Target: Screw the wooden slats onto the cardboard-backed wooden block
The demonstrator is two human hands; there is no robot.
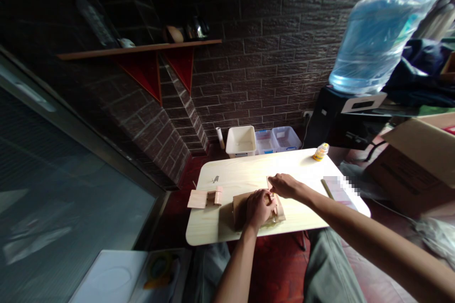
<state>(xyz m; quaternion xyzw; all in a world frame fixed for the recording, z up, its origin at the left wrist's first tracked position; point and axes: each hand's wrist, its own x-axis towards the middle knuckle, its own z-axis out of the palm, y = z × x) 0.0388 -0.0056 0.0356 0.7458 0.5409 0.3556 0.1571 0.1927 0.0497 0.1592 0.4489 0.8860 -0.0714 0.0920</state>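
On the pale wood-grain worktop, near its front edge, sits a brown, boxy carton that looks like cardboard, both hands at its right end. Left hand: fingers bent over the carton's top; gripping or only pressing, cannot tell. Right hand: closed, seemingly pinching a thin pale strip just beyond the carton; material too small to tell. A crumpled, shiny tan flap juts out at the carton's right end. Pale wooden blocks lie to the left, apart from the hands; small clear jar with orange-yellow contents near the far right corner. Handling, by judgement: carton probably light, walls fairly stiff but likely to dent under hard pressing; flap likely soft, maybe slippery. Best hold is flat across the top or around the side walls, clear of the flap; strip likely light, could bend or snap, so pinch close to its end.
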